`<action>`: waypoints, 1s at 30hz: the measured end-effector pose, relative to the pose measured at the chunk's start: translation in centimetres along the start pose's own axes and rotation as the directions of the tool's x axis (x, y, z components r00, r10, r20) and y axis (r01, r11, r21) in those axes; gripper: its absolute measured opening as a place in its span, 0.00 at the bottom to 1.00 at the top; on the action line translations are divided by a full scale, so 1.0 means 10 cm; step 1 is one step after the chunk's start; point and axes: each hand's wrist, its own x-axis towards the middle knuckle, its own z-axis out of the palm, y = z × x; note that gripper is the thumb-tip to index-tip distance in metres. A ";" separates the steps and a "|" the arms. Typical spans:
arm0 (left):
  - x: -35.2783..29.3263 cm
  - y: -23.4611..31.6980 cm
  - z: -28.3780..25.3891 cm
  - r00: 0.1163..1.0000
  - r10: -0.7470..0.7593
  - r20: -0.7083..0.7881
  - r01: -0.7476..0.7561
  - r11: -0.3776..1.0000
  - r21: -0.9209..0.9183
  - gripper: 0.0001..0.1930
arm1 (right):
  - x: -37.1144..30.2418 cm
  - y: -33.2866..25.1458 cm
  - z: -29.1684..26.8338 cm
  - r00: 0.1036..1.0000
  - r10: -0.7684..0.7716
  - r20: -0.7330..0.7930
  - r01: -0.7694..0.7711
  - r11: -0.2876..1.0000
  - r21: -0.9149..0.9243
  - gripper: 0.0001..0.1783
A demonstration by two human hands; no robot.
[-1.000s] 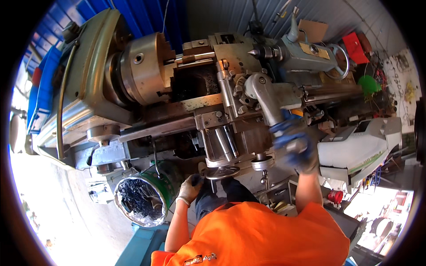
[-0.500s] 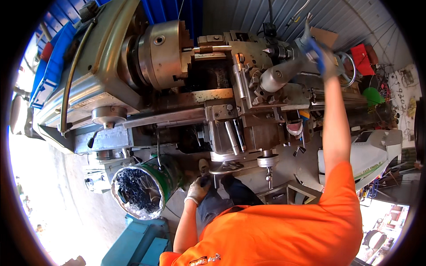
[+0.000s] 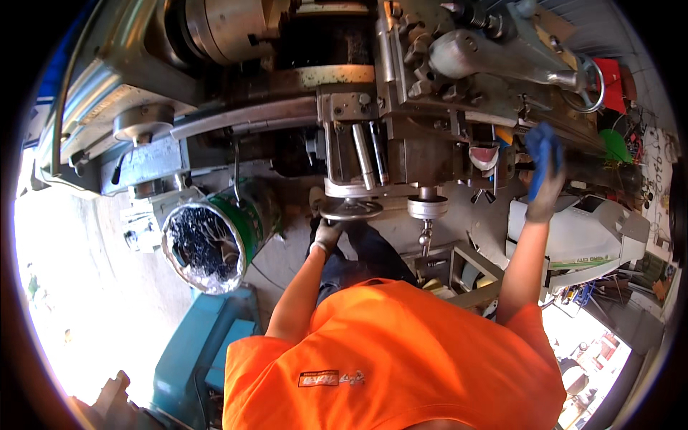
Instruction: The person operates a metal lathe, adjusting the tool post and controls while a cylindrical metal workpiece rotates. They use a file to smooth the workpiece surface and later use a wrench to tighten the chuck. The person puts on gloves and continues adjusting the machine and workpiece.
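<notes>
My left hand [image 3: 328, 235], in a pale glove, is low beside the round carriage handwheel [image 3: 351, 209] of a metal lathe. Its fingers go under the wheel's rim and are mostly hidden; whether they touch it I cannot tell. To the right of the carriage my right hand [image 3: 548, 190] is raised, smeared by motion. Bright blue covers its finger area; the blur hides whether that is a glove's coating or a cloth. Closest to it are the bed's right end and a small cup-like holder [image 3: 484, 155]. The tool post handle [image 3: 455, 54] lies farther off.
The lathe chuck [image 3: 229, 29] is at the upper left, the tailstock wheel [image 3: 591, 86] at the upper right. A green bucket [image 3: 247, 222] holding dark shavings stands left of my legs. Behind it is a teal machine [image 3: 190, 344]. A grey-white casing [image 3: 566, 229] sits at right.
My right hand has come back from the tailstock toward me. My left hand has moved closer to the handwheel. The view has tilted down, so the lathe appears higher.
</notes>
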 end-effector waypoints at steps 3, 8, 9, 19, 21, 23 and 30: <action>-0.29 0.45 0.27 0.943 -0.024 -0.332 0.131 0.943 0.306 0.27 | -0.84 0.81 -0.28 0.974 0.218 -0.054 -0.223 0.968 -0.111 0.21; -0.32 0.37 0.43 0.830 0.000 -0.558 0.278 0.868 0.413 0.29 | -2.02 1.08 -0.03 0.867 0.473 0.158 -0.458 0.880 -0.126 0.15; -0.24 0.37 0.38 0.832 -0.006 -0.555 0.291 0.856 0.428 0.28 | -2.17 0.99 0.05 0.876 0.436 0.204 -0.404 0.896 -0.183 0.16; 0.36 -0.11 1.29 0.979 0.167 0.113 -0.201 0.753 0.627 0.30 | -2.25 0.78 0.38 0.801 0.383 0.460 -0.322 0.924 -0.208 0.27; 0.20 -0.14 1.16 0.843 0.360 0.401 -0.537 0.624 0.569 0.29 | -2.36 0.82 0.42 0.843 0.343 0.414 -0.302 0.939 -0.165 0.26; -0.03 -0.02 0.68 0.493 0.486 0.722 -0.867 0.202 0.456 0.29 | -2.41 0.82 0.45 0.865 0.317 0.389 -0.291 0.949 -0.124 0.27; 0.17 0.67 -0.03 0.812 -0.428 0.396 0.502 0.859 -0.100 0.20 | -2.55 0.84 0.55 0.941 0.166 0.293 -0.070 0.947 -0.312 0.31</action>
